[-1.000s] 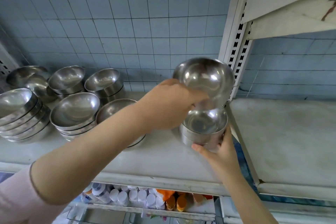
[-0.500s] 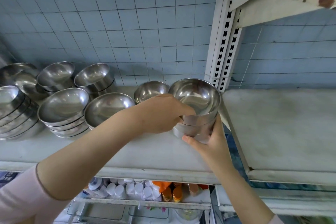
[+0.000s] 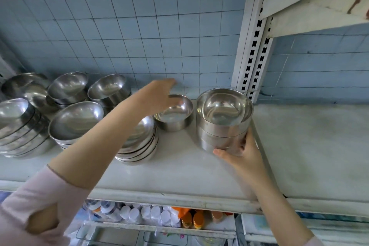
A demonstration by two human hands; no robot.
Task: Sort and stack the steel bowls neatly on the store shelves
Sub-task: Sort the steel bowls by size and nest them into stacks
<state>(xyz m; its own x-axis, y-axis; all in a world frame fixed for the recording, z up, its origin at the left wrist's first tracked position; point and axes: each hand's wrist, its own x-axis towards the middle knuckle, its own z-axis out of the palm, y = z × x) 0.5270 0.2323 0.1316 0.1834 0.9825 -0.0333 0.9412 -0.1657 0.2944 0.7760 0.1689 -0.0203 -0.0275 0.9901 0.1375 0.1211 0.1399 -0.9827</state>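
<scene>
Right hand (image 3: 241,156) grips the bowl stack (image 3: 223,124) while left hand (image 3: 157,96) hovers open-fingered over a lone bowl (image 3: 173,115)

The left hand (image 3: 157,96) was stretched forward on a straight arm, fingers extended. The right hand (image 3: 240,155) gripped the bowl stack (image 3: 223,126) at its base.

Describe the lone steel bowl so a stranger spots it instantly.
Start at the white slotted shelf upright. Left of it stands a stack of straight-sided steel bowls; just beyond sits the small round steel bowl. Unlike its stacked neighbours, it stands alone.
</scene>
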